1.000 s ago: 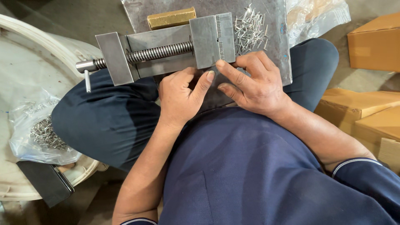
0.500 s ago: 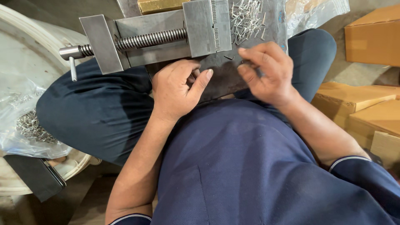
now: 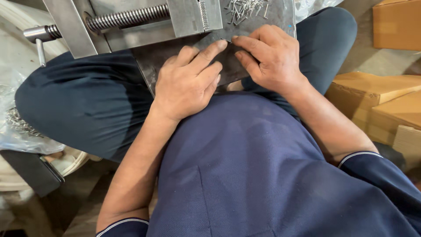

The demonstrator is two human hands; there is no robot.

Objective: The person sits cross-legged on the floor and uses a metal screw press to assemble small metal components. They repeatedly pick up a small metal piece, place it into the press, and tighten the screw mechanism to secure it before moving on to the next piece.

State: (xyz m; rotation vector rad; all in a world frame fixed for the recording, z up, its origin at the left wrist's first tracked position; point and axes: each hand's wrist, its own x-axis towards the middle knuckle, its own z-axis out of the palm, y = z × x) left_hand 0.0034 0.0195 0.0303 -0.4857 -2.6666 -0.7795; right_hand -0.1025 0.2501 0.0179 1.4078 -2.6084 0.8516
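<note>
A grey metal vise [image 3: 131, 22] with a threaded screw lies on a dark steel plate [image 3: 153, 61] across my lap. My left hand [image 3: 188, 81] rests flat on the plate's near edge, fingers stretched toward the vise jaw. My right hand [image 3: 267, 57] sits beside it, fingertips meeting the left index tip at a small spot on the plate; whatever is pinched there is too small to see. A heap of small metal pins [image 3: 245, 8] lies on the plate just beyond my right hand.
Cardboard boxes [image 3: 386, 105] stand at the right. A clear plastic bag of small metal parts [image 3: 19, 123] lies at the left on a white round surface [image 3: 13, 57]. The vise handle [image 3: 39, 44] sticks out left.
The view has dropped lower and nearer, so the vise sits higher in frame. My right hand slid down from the jaw to meet the left fingertips on the plate.
</note>
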